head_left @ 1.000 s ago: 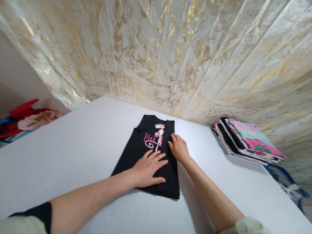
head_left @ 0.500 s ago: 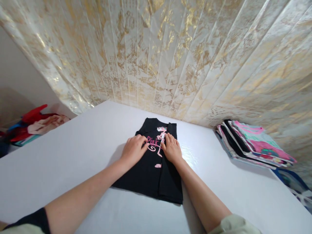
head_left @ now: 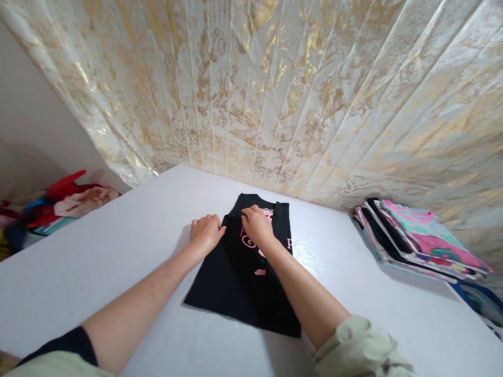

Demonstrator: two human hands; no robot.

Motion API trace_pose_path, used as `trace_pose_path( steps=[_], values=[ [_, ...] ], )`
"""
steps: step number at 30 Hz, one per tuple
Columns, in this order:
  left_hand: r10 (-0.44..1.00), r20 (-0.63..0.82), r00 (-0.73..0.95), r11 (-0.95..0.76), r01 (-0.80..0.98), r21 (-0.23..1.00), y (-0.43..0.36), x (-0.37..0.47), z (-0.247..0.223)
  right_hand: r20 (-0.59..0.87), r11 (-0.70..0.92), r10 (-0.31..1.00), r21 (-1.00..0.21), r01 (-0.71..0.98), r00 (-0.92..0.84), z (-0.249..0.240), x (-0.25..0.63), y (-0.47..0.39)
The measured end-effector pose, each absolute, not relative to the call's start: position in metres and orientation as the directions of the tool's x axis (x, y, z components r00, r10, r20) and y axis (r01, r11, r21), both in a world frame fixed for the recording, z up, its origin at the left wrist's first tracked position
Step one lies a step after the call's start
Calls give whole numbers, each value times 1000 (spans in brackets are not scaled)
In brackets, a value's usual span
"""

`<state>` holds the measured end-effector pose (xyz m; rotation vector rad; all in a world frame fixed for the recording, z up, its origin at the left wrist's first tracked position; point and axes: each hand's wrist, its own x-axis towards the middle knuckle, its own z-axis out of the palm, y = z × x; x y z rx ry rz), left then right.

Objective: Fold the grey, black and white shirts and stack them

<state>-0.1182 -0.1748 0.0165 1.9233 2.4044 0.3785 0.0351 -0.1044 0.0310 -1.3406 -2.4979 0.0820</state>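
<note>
1. Pale green cloth bunches at the right sleeve [head_left: 361, 345], nearest the viewer; the left arm's sleeve ends in a black edge.
2. A black shirt [head_left: 236, 288] lies flat on the white table [head_left: 118, 251], hem towards the person, neck towards the curtain. Pink print shows on its chest, partly hidden, and one pale letter sits at its right edge. How far that right side is folded in is hard to tell under the forearm.
3. The left hand [head_left: 206, 233] is at the shirt's left edge, near the sleeve, fingers curled in. Whether cloth is pinched between them does not show.
4. The right hand [head_left: 257, 225] lies over the upper chest, fingers bent down towards the fabric — pinching or merely pressing, there is no telling.
5. The step looks like folding, with the left side being dealt with. The next move seems to call for a sure hold on that edge and an even turn inward, keeping the layers beneath smooth.
6. Beyond, a pile of folded clothes [head_left: 424, 238] sits at the right, loose clothes [head_left: 78, 201] lie heaped at the left, and the gold-patterned curtain [head_left: 275, 115] hangs behind.
</note>
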Motion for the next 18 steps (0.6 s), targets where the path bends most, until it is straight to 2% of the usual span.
trace_pose_path(
  steps=[3,7,12,15,18],
  values=[
    [967,126,-221,191,958,216,-175,-119,16,189,564,824,-201,801,-534,26,5,-101],
    [964,121,-237,200,946,257,-176,-117,18,133,473,881,-224,852,-454,15,-16,-97],
    [956,17,-293,270,901,339,-178,-108,23,42,373,924,-312,874,-380,17,-20,-86],
    [949,-14,-315,301,891,340,-180,-104,24,-29,319,935,-364,875,-353,22,-24,-81],
    [955,-37,-294,288,895,339,-182,-106,24,-79,283,940,-358,890,-331,26,-31,-81]
  ],
)
